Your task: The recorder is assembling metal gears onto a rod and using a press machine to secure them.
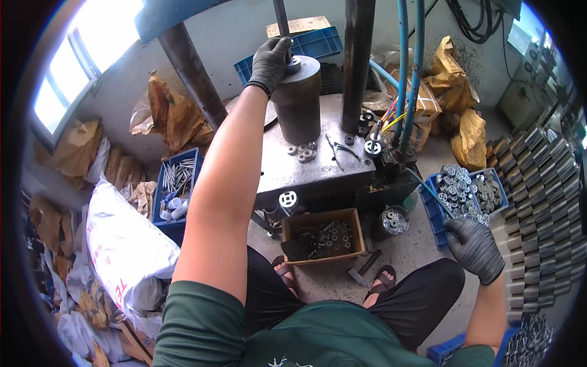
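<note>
My left hand, in a dark grey glove, reaches up to the top of a thick steel cylinder on the press table. Its fingers close round a dark upright rod, just above a small metal ring lying on the cylinder. The rod's lower end is partly hidden by the fingers. At the right, my gloved right hand is closed round the end of a thin bluish lever that slopes up to the machine. Beside the cylinder's foot lie several small metal rings and a pair of pliers.
A wooden box of dark parts stands before the press, near a hammer. Blue bins of round metal parts stand right, beside stacked metal cylinders. A blue bin of rods and white sack stand left.
</note>
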The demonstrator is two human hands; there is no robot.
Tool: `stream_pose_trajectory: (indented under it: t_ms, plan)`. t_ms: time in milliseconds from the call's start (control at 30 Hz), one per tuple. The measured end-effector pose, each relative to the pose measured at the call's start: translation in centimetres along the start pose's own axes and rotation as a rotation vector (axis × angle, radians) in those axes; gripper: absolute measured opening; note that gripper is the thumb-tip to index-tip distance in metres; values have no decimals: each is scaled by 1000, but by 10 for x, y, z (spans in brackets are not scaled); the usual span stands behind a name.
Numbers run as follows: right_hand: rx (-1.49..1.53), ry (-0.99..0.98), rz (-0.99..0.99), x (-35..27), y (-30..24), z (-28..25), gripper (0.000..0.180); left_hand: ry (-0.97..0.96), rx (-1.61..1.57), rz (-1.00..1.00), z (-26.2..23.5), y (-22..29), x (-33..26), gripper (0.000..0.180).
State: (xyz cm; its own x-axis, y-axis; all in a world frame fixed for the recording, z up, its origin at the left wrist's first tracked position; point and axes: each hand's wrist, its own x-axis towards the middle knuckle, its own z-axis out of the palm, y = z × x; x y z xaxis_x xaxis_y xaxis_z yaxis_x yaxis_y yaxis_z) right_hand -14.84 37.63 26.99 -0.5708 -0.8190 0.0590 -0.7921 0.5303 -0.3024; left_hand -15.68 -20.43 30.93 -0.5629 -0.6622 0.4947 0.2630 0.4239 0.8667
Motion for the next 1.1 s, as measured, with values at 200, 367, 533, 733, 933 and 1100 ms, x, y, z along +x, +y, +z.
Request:
stream_pose_trajectory:
  t_ms: [200,367,533,733,933,1100]
  plan:
    - [-125,-204,-42,-2,2,-2,25,-8,18,-4,-2,-3,2,34]
    - [-3,-44,6,-2,4,-2,24,-3,103,28,0,-5,6,32]
    - [-47,-157,-26,-2,7,1,23,-2,19,-6,-3,-15,11,34]
    - [-51,-158,-25,-3,8,-1,24,13,46,1,-2,-12,10,33]
    - [75,16,12,0,3,-4,25,-8,43,-16,-5,-10,9,29]
    - [-21,-180,24,-1,7,-4,27,-3,60,-22,-1,-6,6,29]
